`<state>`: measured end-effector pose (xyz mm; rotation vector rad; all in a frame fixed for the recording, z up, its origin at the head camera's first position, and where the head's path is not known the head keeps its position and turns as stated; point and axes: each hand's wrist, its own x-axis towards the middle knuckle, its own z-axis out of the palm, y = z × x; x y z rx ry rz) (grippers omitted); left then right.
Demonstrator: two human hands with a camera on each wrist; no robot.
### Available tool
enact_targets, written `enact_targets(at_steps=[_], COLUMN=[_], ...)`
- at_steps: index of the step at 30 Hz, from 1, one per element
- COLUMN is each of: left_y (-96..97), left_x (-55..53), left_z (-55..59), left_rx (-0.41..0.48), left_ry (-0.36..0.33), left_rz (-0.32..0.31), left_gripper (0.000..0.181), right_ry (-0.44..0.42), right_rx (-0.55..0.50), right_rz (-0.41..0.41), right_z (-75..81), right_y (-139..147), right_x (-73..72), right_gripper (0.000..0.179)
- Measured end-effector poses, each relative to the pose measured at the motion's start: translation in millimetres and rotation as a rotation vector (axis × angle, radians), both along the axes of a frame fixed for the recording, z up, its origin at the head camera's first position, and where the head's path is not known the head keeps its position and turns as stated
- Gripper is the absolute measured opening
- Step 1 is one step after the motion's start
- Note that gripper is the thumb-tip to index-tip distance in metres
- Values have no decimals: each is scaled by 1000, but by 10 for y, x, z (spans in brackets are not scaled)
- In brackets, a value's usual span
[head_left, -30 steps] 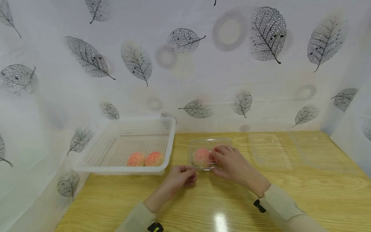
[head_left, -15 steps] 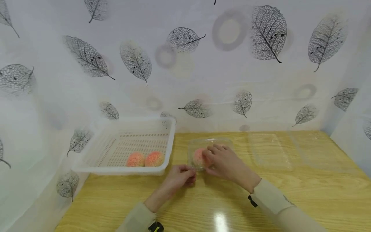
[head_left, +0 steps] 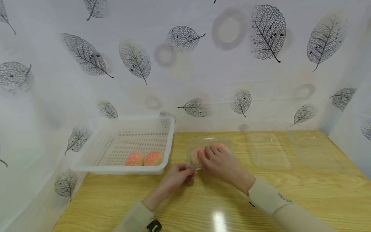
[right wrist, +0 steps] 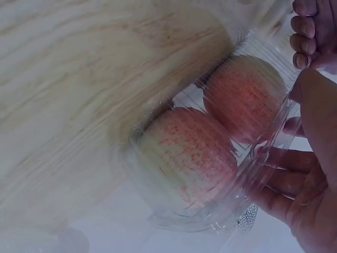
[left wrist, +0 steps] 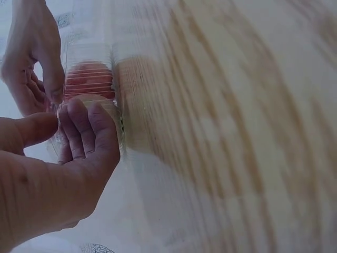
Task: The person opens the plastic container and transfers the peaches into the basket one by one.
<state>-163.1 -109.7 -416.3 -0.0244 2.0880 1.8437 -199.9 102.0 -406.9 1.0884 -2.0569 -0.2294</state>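
Head view: over at the table (head_left: 185,206), left hand (head_left: 180,175) pinches the clear box (head_left: 208,139) at its near left corner, probably steadying it; right hand (head_left: 221,161) curls over the top, maybe for pressure near the rim; white basket (head_left: 116,168) with two more peaches (head_left: 153,158) at left. Left wrist: thumb and bent fingers meet at the corner, exact contact partly hidden. Right wrist: boxed peaches (right wrist: 189,155) side by side, thumb and fingers gripping the box edge.

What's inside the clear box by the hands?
Two pinkish, peach-like fruits, side by side. From the head view, the right hand partly covers them; their undersides can't be seen.
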Motion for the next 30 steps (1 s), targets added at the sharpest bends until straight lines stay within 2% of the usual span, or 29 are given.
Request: enact_targets(at_steps=[6, 12, 16, 24, 30], left_y=[2, 50, 80, 72, 88], left_x=[0, 35, 40, 30, 33], left_z=[16, 30, 14, -9, -15], left_rx=[-1, 56, 128, 194, 234], left_ry=[-11, -34, -79, -164, -176], left_rz=[11, 121, 171, 195, 206], left_gripper=[24, 29, 21, 11, 8], right_ry=[-33, -36, -58, -89, -87], right_rx=[37, 60, 68, 53, 49], right_rz=[14, 17, 17, 21, 15], right_z=[-24, -24, -24, -26, -25], right_y=[14, 19, 19, 9, 8], right_x=[22, 33, 38, 40, 50], right_gripper=[37, 35, 31, 31, 30])
